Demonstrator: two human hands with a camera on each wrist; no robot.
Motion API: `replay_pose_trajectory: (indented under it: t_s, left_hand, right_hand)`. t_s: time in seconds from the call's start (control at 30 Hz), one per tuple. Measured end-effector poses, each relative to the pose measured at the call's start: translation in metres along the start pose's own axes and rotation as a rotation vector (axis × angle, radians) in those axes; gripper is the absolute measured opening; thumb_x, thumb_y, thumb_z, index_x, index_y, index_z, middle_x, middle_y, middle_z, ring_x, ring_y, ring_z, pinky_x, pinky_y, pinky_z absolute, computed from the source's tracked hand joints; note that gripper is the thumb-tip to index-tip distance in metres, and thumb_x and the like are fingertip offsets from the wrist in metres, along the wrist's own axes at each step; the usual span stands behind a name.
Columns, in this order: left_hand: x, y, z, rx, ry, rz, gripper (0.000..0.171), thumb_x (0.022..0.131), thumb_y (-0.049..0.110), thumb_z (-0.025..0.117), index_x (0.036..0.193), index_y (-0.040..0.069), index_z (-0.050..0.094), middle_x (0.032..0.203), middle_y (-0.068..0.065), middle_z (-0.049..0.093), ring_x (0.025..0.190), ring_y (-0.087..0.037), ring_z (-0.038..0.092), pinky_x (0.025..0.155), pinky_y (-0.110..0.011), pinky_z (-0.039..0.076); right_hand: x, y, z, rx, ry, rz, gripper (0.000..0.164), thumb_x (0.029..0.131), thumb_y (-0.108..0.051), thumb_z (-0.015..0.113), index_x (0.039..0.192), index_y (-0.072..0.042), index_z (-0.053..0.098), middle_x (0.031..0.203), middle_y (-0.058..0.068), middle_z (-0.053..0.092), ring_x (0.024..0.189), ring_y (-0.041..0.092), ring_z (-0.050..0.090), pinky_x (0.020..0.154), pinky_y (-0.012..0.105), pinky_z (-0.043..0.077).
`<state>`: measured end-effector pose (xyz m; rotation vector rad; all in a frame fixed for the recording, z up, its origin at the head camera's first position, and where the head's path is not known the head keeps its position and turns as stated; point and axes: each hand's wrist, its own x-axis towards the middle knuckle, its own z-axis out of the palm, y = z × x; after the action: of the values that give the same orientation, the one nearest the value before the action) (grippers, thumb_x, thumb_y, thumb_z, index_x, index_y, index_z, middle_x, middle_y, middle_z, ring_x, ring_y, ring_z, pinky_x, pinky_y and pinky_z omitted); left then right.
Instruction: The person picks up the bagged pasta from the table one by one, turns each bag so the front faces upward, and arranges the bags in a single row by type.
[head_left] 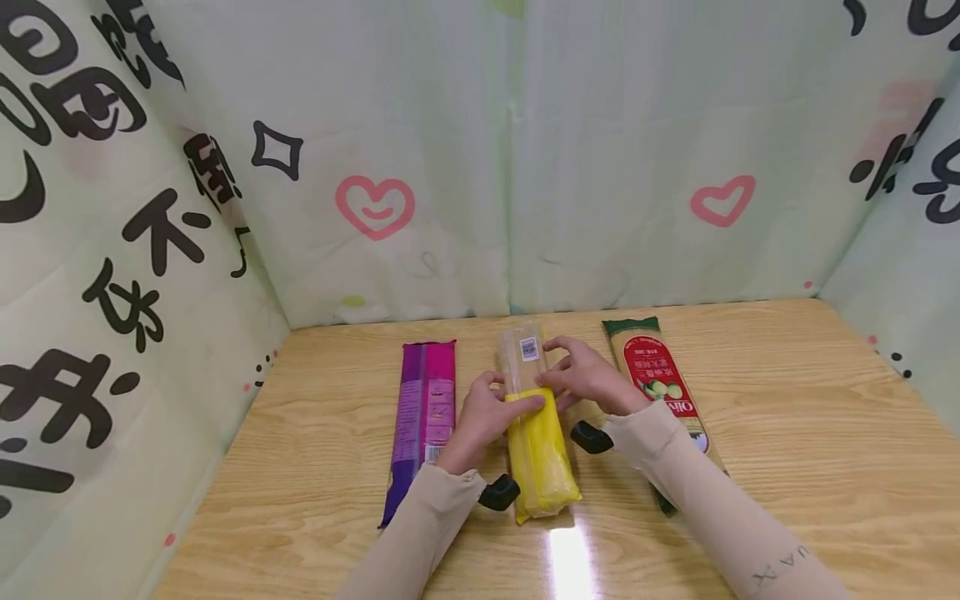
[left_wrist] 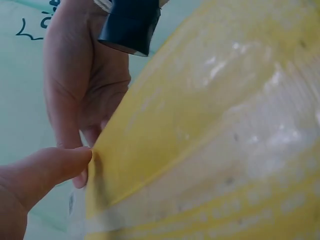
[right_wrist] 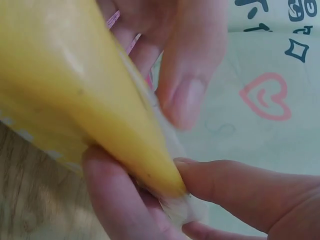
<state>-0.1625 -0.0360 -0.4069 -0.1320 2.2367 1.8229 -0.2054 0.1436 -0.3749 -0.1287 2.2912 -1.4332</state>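
Note:
Between both hands is a long plastic packet, yellow on its lower part and see-through towards the far end, with a small white label. It stands tilted over the table; its contents are unclear. My left hand holds its left edge, thumb laid across the front where yellow meets clear. My right hand pinches the right edge near that same border. In the right wrist view, the right thumb and a finger grip the yellow film's edge. Close-up, the left wrist view shows the yellow film with a pale band.
A purple-and-pink packet lies left of the hands on the wooden table. Right of them, partly under the right forearm, lies a tan and green packet with a red label. Printed curtains stand behind and at both sides.

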Motion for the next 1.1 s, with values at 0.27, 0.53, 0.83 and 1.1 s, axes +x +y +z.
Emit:
replay_pose_trajectory:
  t_s: [0.27, 0.53, 0.83, 1.1]
  left_hand:
    - [0.0014, -0.0022, 0.0066, 0.003, 0.021, 0.010, 0.076, 0.076, 0.036, 0.086, 0.130, 0.000, 0.046, 0.110, -0.017, 0.062, 0.084, -0.023, 0.066, 0.078, -0.037, 0.060]
    - [0.0020, 0.0000, 0.0089, 0.028, 0.063, -0.009, 0.080, 0.074, 0.036, 0.087, 0.131, 0.000, 0.044, 0.117, -0.018, 0.058, 0.090, -0.024, 0.064, 0.082, -0.038, 0.060]
    - [0.0039, -0.0016, 0.0076, -0.041, 0.099, -0.046, 0.075, 0.075, 0.023, 0.083, 0.134, 0.000, 0.043, 0.119, -0.020, 0.058, 0.093, -0.028, 0.065, 0.085, -0.044, 0.059]
    - [0.0065, 0.0001, 0.0038, -0.139, 0.104, -0.027, 0.072, 0.074, 0.016, 0.079, 0.134, -0.002, 0.043, 0.124, -0.024, 0.062, 0.097, -0.030, 0.067, 0.089, -0.045, 0.057]
  right_hand:
    - [-0.0030, -0.0044, 0.0019, 0.010, -0.009, -0.017, 0.062, 0.095, -0.011, 0.066, 0.145, 0.000, 0.032, 0.113, 0.025, 0.063, 0.080, 0.024, 0.070, 0.072, 0.038, 0.062]
    - [-0.0042, -0.0067, 0.0028, -0.005, 0.005, -0.031, 0.062, 0.094, -0.011, 0.067, 0.146, -0.002, 0.033, 0.114, 0.025, 0.063, 0.083, 0.025, 0.069, 0.072, 0.038, 0.062]
    - [-0.0093, -0.0081, 0.0045, -0.002, 0.022, -0.056, 0.067, 0.094, -0.015, 0.068, 0.149, -0.005, 0.030, 0.117, 0.026, 0.058, 0.082, 0.027, 0.070, 0.074, 0.041, 0.061]
    - [-0.0096, -0.0049, -0.0008, -0.031, 0.081, -0.117, 0.064, 0.095, -0.022, 0.067, 0.146, -0.001, 0.034, 0.119, 0.027, 0.060, 0.091, 0.031, 0.070, 0.079, 0.042, 0.061]
